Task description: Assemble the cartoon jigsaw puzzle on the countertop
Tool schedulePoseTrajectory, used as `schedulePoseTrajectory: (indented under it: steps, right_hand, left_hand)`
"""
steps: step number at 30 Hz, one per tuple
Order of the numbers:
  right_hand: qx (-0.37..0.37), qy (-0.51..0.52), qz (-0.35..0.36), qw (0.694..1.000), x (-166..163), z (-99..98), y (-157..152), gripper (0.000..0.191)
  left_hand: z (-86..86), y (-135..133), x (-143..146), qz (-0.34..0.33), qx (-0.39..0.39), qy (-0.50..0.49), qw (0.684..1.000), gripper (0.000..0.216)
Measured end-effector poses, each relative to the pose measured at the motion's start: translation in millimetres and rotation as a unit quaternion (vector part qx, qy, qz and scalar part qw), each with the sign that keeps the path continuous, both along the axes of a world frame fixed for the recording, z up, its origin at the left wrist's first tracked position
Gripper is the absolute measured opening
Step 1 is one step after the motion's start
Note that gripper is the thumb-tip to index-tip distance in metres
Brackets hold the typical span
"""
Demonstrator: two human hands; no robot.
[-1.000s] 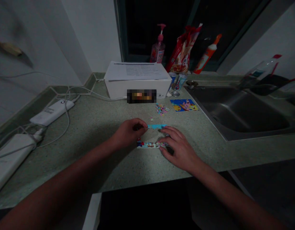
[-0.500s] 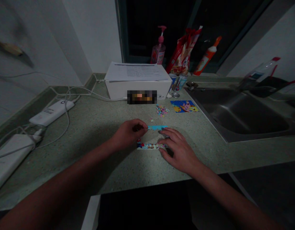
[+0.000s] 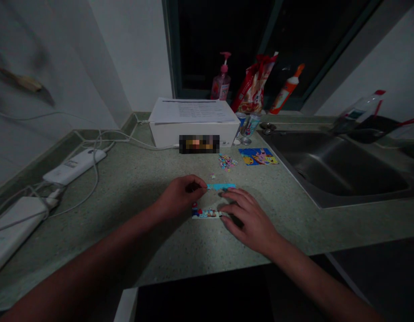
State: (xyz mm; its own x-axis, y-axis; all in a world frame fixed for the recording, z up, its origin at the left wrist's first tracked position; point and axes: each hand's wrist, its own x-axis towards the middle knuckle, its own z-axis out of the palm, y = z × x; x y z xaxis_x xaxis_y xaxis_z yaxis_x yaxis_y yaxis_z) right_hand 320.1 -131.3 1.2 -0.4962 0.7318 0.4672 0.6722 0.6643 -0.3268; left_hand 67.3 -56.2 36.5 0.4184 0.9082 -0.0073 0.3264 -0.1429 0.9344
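Lying beside the left hand, a blue strip touches its fingertips.

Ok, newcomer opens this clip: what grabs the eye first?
The bare left hand and right hand come first, mid-frame on the speckled green countertop, beside a thin bright-blue strip and a white printed strip. Just beyond lie tiny multicoloured pieces and a bright blue picture card; a stainless steel sink sits right.
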Motion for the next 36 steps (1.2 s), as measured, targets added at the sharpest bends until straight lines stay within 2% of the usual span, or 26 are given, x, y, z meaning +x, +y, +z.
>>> schedulePoseTrajectory:
  steps: [5,8,14,20,24,29,36]
  right_hand:
    - [0.012,0.026,-0.02,0.999,3.4,2.0,4.2,0.024]
    - [0.028,0.026,-0.037,0.999,9.3,9.9,17.7,0.024]
    - [0.011,-0.021,-0.034,0.999,12.8,31.9,75.6,0.027]
    - [-0.068,-0.143,-0.009,0.987,-6.8,35.2,127.4,0.026]
    - [-0.124,-0.187,-0.022,0.974,-20.3,34.2,132.5,0.023]
    - [-0.149,-0.175,-0.051,0.972,-26.1,32.9,132.2,0.019]
    - [-0.182,-0.159,-0.021,0.97,-24.4,33.0,141.9,0.015]
  left_hand:
    - [0.1,2.9,-2.5,0.021,0.014,-0.001,1.0,0.011]
    - [0.4,6.7,-4.3,0.049,0.018,-0.003,0.999,0.008]
    - [-6.7,15.3,-9.4,0.081,0.042,-0.005,0.996,0.009]
    - [-8.5,17.7,-10.9,0.095,0.057,0.025,0.994,0.012]
    - [-6.0,15.6,-9.9,0.103,0.062,0.026,0.992,0.013]
    - [-7.4,12.8,-8.0,0.095,0.077,0.035,0.992,0.014]
    - [-12.2,8.4,-5.7,0.067,0.091,0.026,0.993,0.012]
